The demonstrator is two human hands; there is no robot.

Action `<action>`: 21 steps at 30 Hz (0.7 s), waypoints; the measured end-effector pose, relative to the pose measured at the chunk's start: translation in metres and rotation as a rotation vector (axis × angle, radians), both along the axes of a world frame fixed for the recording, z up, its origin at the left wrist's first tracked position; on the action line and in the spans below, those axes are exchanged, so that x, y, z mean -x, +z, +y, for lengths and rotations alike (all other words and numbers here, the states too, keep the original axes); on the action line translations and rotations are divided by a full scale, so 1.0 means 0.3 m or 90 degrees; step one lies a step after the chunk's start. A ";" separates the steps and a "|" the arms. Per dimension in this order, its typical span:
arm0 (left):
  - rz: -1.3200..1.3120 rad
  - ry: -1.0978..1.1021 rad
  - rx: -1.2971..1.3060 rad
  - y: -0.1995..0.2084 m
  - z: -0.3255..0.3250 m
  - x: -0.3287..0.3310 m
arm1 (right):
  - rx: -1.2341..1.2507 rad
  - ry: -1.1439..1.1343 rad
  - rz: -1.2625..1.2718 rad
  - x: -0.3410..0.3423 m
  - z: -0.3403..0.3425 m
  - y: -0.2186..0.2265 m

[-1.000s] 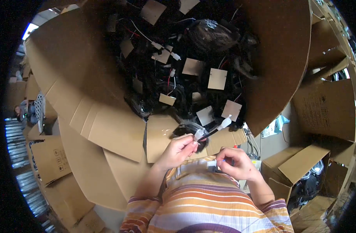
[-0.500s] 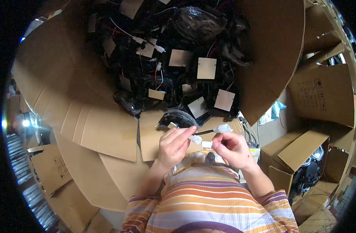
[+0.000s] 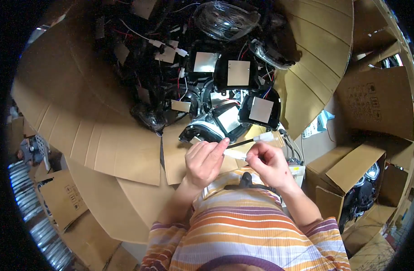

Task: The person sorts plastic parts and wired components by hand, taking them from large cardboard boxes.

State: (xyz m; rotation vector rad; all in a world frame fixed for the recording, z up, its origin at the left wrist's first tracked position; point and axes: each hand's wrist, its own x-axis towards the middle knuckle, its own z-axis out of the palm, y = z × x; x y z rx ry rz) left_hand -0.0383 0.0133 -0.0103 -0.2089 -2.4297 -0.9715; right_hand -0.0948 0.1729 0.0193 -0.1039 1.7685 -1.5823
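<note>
Just in front of my body, my left hand [image 3: 204, 161] is closed, thumb and forefinger pinching a white plastic wire connector [image 3: 235, 155]. At the connector's other end the fingers of my right hand [image 3: 269, 165] are closed on it. It looks like two white halves meeting end to end; my fingertips partly hide it. A black sleeved cable [image 3: 241, 144] runs out from my left fingers to a second white connector [image 3: 264, 137], which sticks out above my right hand. Beyond my left hand a lamp unit with a clear lens [image 3: 204, 128] lies at the box's near edge.
A large open cardboard box [image 3: 103, 144] holds several black lamp units with pale square plates [image 3: 238, 73] and loose wires. On the right stands another carton [image 3: 324, 174] with lamp units [image 3: 361, 194] inside. Folded cartons [image 3: 62, 198] and shiny stacked metal-looking pieces [image 3: 39, 221] are at the left.
Two white connector halves that were slightly apart now meet in a line between my hands. The second connector has shifted up and right. The lamp units in the box look more brightly lit.
</note>
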 end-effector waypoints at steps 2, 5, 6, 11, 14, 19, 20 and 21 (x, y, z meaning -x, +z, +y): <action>-0.070 0.010 -0.093 -0.005 0.000 -0.012 | -0.030 0.037 -0.022 0.010 0.009 0.011; -0.232 0.017 -0.327 -0.010 -0.027 -0.033 | -0.004 0.037 0.019 0.040 0.056 0.028; -0.325 0.006 -0.469 -0.009 -0.043 -0.041 | 0.003 0.038 0.001 0.049 0.074 0.046; -0.431 -0.080 -0.635 -0.011 -0.073 -0.076 | 0.057 0.103 0.059 0.047 0.110 0.072; -0.394 -0.127 -0.657 -0.009 -0.078 -0.072 | 0.081 0.130 0.123 0.064 0.111 0.090; -0.363 -0.171 -0.602 -0.012 -0.089 -0.066 | 0.096 0.148 0.199 0.085 0.105 0.102; -0.355 -0.172 -0.578 -0.012 -0.090 -0.066 | 0.096 0.151 0.191 0.087 0.104 0.103; -0.357 -0.173 -0.577 -0.013 -0.092 -0.067 | 0.095 0.148 0.190 0.087 0.103 0.102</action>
